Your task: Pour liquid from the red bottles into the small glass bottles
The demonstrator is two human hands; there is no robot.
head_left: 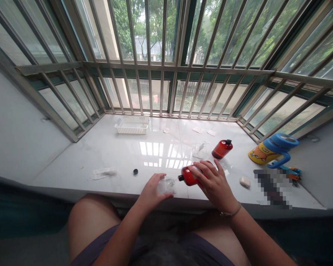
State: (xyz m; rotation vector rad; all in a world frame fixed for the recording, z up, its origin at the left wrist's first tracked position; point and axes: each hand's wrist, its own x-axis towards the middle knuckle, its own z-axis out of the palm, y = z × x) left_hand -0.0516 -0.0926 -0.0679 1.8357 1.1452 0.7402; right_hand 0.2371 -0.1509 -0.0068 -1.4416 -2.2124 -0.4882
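Note:
My left hand (153, 190) is curled around a small clear container (166, 185) at the front edge of the white ledge. In my right hand (213, 181) is a red bottle (189, 176), tipped on its side with its dark neck pointing left at the container's mouth. The neck is just apart from the container, and I cannot tell for sure if liquid runs between them. A small black cap (135, 171) lies left of my left hand. Behind my right hand stands a second red bottle (222, 149) with its black cap on.
A white basket (131, 127) sits at the back left, a clear wrapped item (103, 173) at the left. Near the back are a clear plastic piece (200, 149) and several pale scraps (197, 130). A blue-and-yellow tumbler (266, 149) and a small pale block (244, 182) stand right. Barred windows enclose the ledge (72, 162).

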